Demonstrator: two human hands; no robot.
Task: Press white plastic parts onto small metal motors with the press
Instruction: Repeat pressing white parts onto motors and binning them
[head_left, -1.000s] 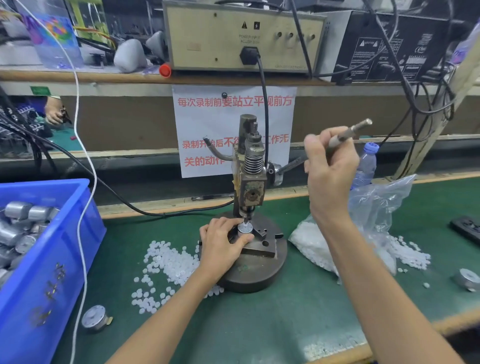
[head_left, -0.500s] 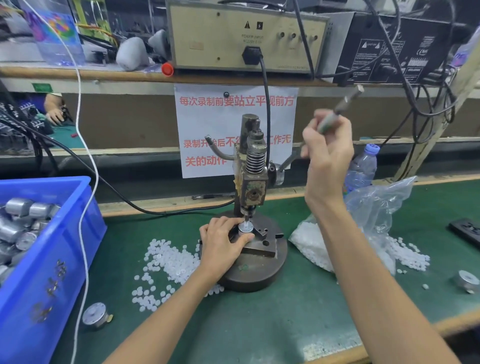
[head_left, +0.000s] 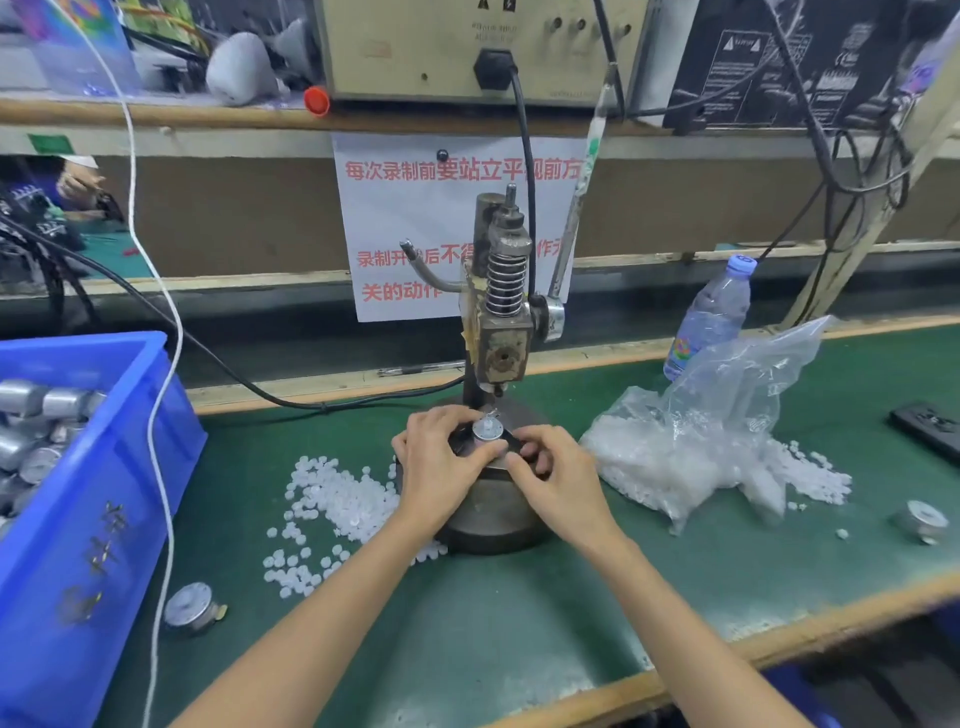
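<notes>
A small hand press (head_left: 503, 332) stands on a round metal base (head_left: 493, 514) in the middle of the green mat. A small round metal motor (head_left: 488, 430) with a white plastic part on its top sits on the base under the ram. My left hand (head_left: 441, 457) pinches the motor from the left. My right hand (head_left: 553, 470) has its fingers curled at the motor's right side. The press lever (head_left: 582, 187) stands nearly upright with no hand on it. Loose white plastic parts (head_left: 332, 499) lie in a heap left of the base.
A blue bin (head_left: 104, 493) of metal motors stands at the left. Single motors lie at front left (head_left: 191, 608) and at right (head_left: 922, 519). A clear bag of white parts (head_left: 701, 447) and a water bottle (head_left: 711, 317) are at the right. Cables hang behind.
My right hand let go of the press lever and came down to the motor on the base. The lever swung back up to nearly upright. My left hand stayed at the motor.
</notes>
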